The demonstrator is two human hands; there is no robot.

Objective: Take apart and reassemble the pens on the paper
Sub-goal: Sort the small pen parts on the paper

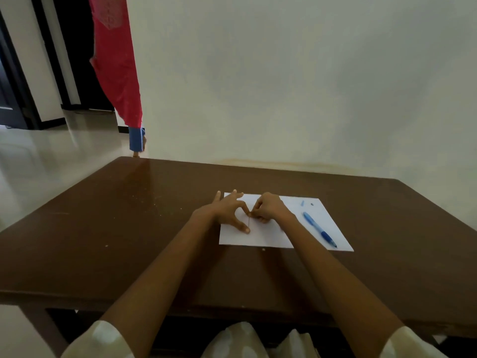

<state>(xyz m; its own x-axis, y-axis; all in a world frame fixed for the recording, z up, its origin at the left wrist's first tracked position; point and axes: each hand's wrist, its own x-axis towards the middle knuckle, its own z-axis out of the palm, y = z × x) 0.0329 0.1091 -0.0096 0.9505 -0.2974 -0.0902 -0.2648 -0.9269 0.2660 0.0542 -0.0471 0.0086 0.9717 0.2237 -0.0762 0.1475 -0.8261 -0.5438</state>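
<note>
My 2 hands, left [227, 211] and right [268, 209], pinch a thin refill [248, 222] upright; the blue pen [319, 229] lies just right, nearer my right.

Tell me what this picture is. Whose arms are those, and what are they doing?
There's no machine. A person wears a camera on their head, so you look down along their own two arms. The left hand and right hand meet over a white sheet of paper on a dark brown wooden table. Together they pinch a thin pale rod, maybe a pen's inside. A blue plastic pen lies on the paper, with two tiny bits beyond it.
</note>
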